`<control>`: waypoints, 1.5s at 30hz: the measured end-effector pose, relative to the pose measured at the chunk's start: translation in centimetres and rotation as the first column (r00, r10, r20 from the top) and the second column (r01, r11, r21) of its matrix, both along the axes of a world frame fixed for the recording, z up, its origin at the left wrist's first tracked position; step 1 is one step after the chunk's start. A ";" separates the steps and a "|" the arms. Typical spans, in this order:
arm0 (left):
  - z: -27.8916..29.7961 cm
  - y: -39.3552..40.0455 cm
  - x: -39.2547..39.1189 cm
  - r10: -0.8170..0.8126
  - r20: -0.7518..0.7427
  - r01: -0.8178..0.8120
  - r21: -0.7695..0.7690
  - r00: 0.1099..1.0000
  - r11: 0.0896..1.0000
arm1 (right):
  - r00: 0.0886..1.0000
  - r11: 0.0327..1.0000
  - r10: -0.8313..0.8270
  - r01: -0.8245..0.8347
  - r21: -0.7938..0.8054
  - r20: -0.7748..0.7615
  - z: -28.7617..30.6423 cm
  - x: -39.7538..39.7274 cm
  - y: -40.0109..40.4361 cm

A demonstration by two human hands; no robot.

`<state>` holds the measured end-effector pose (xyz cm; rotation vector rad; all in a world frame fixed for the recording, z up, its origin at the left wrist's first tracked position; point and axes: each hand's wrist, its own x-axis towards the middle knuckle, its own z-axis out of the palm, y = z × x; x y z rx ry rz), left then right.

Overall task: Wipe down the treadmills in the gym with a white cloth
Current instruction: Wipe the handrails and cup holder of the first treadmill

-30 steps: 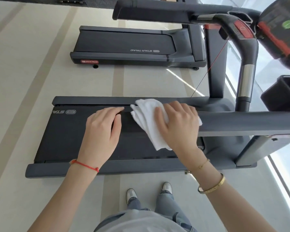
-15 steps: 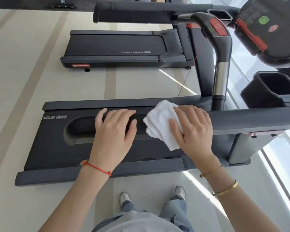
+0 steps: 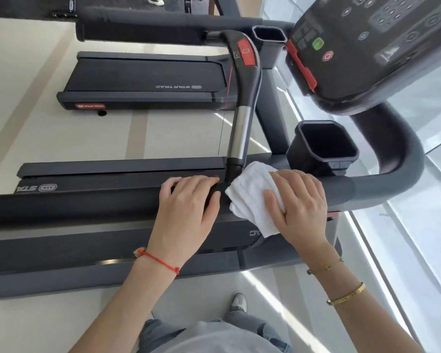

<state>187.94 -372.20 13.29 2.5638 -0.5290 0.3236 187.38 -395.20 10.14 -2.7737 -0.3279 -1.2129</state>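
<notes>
The near treadmill's dark grey side handrail [image 3: 74, 205] runs across the middle of the view. My right hand [image 3: 299, 207] lies over a folded white cloth [image 3: 250, 197] and presses it onto the rail, fingers curled over the top. Just left of the cloth, my left hand [image 3: 186, 212] rests on the same rail with fingers draped over it. The treadmill deck [image 3: 49, 248] lies below the rail. Its console [image 3: 367, 47] is at the upper right.
A second treadmill [image 3: 143, 80] stands on the pale floor beyond. A curved upright handle [image 3: 242, 103] with a red button rises just behind the cloth. Two black cup holders [image 3: 321, 143] sit near the console. A glass wall runs along the right. My shoes show at the bottom.
Both hands and the cloth slid right along the handrail toward the console end. My view shifted right and closer, bringing the console and cup holders into sight.
</notes>
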 end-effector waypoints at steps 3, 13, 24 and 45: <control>0.1 -4.0 -0.3 0.003 -0.011 -0.003 -0.009 1.000 1.000 | 1.000 1.000 0.023 -0.023 -0.007 -0.007 0.0 -0.2 -3.7; 0.6 -13.2 -0.6 0.009 -0.037 -0.011 -0.052 0.999 0.999 | 0.965 0.981 0.191 -0.179 0.080 -0.180 0.7 -1.2 -13.1; 2.0 -17.2 4.1 0.030 -0.090 -0.038 -0.082 0.995 0.996 | 0.939 0.888 -0.033 0.185 0.422 -0.343 5.5 4.1 -19.7; 0.1 -19.9 10.3 -0.122 -0.340 0.078 -0.140 0.933 0.987 | 0.666 0.934 0.357 -0.236 0.269 -0.656 6.3 10.5 -20.1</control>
